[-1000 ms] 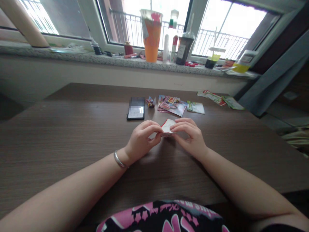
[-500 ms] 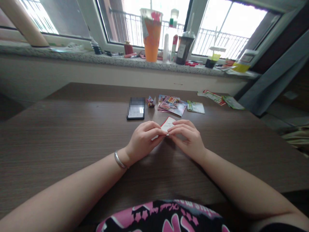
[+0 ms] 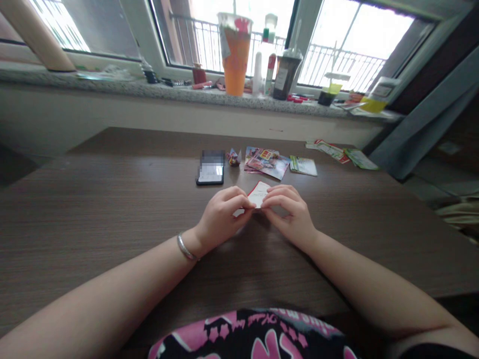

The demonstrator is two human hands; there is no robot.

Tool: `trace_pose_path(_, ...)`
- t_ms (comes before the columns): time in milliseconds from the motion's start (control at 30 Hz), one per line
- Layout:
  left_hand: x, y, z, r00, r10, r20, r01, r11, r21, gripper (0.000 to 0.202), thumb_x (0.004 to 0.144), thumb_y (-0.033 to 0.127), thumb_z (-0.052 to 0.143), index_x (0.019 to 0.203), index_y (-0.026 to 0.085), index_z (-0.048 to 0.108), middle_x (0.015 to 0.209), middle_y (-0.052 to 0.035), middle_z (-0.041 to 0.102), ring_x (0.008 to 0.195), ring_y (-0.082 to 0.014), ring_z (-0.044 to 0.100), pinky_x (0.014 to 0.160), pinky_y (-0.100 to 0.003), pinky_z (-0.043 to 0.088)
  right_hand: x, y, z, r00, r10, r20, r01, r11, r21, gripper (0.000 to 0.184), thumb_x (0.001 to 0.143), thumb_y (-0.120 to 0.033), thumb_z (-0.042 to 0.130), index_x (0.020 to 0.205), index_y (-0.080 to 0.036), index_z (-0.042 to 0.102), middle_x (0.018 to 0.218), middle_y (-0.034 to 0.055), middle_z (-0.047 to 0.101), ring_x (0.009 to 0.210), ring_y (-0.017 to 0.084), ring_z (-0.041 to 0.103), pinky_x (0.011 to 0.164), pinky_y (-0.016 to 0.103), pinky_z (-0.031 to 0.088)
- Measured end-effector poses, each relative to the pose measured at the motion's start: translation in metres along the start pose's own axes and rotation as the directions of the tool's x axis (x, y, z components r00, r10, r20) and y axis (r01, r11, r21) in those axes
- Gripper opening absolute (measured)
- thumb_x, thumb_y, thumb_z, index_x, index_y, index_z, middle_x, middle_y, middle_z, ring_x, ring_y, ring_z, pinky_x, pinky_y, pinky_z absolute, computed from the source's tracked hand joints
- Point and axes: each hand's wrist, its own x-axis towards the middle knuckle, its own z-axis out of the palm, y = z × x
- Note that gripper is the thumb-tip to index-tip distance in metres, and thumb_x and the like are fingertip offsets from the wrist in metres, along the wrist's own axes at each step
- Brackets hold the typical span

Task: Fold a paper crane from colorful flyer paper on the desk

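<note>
A small sheet of paper (image 3: 258,193), white with a red edge, is pinched between both hands over the table. My left hand (image 3: 225,212), with a silver bangle on its wrist, grips the paper's near left part with thumb and fingers. From the other side my right hand (image 3: 290,212) pinches the near right part. The fingers cover much of the sheet, so its full shape is hidden. Just beyond the hands lie a phone (image 3: 210,168), a small folded paper piece (image 3: 234,157) and a few colourful printed sheets (image 3: 267,162).
A small stack of green-and-white cards (image 3: 303,165) lies right of the printed sheets, with more cards (image 3: 333,150) toward the far right edge. On the windowsill (image 3: 209,95) stand a tall orange drink cup (image 3: 236,60), a dark cup (image 3: 286,75) and several bottles.
The fingertips have moved slightly apart along the paper's near edge, so a little more of its white face shows. Both hands keep their hold, and the other things have not moved.
</note>
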Motion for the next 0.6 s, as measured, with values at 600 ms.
trace_pose_path(600,0.0005,0.0010,-0.0009,0.991,0.056,0.120,-0.075,0.984,0.159,0.004,0.084,0.016,0.061,0.082,0.019,0.064,0.080,-0.0014,0.066,0.071,-0.0138,0.057,0.068,-0.028,0.044,-0.0008,0.0037,0.0053,0.998,0.011,0.069,-0.011,1.000,0.006,0.008,0.080,-0.016,0.063,0.080,-0.024,0.062,0.084,0.0015,0.067,0.096,0.020,0.061,0.091,0.040,0.049)
